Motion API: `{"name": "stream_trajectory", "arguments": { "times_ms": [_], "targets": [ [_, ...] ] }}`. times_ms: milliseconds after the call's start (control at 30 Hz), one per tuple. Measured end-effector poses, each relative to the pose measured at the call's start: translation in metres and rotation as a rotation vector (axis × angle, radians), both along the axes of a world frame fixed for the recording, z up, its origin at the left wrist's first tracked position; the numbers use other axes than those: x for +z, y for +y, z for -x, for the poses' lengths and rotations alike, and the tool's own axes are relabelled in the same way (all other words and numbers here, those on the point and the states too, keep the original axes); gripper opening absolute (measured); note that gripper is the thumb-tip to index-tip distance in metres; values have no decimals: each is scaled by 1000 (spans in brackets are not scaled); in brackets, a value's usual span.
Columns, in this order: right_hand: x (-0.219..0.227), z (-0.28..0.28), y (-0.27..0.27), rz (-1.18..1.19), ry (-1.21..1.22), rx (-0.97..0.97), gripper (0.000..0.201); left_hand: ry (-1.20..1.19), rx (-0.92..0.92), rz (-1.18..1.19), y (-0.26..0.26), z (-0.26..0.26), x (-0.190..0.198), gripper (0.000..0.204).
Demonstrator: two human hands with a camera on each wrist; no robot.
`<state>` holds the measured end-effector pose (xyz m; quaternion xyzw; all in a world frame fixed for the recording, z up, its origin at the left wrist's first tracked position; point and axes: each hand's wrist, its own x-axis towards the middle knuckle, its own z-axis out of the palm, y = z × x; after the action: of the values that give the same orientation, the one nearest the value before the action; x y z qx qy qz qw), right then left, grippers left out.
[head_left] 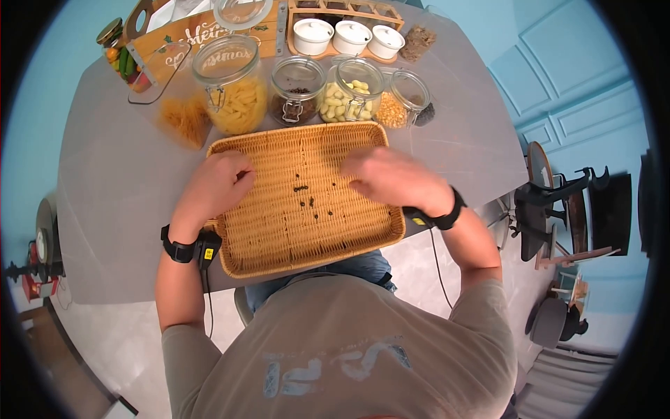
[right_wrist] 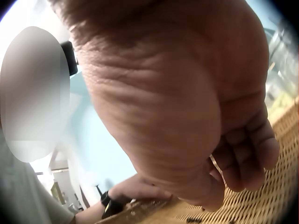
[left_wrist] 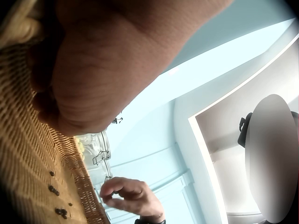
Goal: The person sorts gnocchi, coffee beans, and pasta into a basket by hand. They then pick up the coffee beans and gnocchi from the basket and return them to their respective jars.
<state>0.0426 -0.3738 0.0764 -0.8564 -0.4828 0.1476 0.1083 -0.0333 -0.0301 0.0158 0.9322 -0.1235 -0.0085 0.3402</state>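
Note:
A shallow rectangular wicker basket [head_left: 314, 251] lies lengthwise in front of the person, with several small dark pieces [head_left: 301, 188] scattered on its middle. The left hand [head_left: 222, 181] is over the basket's left rim, its fingers bent loosely inward toward the weave. Above the right half hovers the right hand [head_left: 391, 176], blurred by motion. Seen from the left wrist, the right hand [left_wrist: 133, 198] has thumb and forefinger curved with a gap between them. In the right wrist view its fingers [right_wrist: 245, 163] hang loosely bent over the weave.
Behind the basket stand glass jars of pasta [head_left: 241, 105], dark brown bits [head_left: 296, 105], pale yellow pieces [head_left: 349, 101] and corn kernels [head_left: 394, 112]. A bag of pasta [head_left: 185, 120], a wooden crate [head_left: 167, 52] and white lidded pots [head_left: 312, 36] share the grey table [head_left: 112, 174].

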Motion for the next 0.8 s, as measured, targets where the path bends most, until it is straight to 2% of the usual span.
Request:
{"name": "stream_trajectory", "arguments": {
  "times_ms": [100, 300, 500, 800],
  "targets": [
    [-25, 10, 19, 107, -26, 51, 15, -2, 3, 14, -1, 0, 2, 17],
    [-59, -3, 16, 133, -60, 51, 15, -52, -22, 29, 3, -2, -9, 18],
    [-34, 25, 25, 56, 28, 76, 15, -31, -12, 34, 2, -1, -7, 18],
    [-46, 49, 22, 6, -22, 192, 11, -6, -7, 20, 1, -1, -2, 18]
  ]
}}
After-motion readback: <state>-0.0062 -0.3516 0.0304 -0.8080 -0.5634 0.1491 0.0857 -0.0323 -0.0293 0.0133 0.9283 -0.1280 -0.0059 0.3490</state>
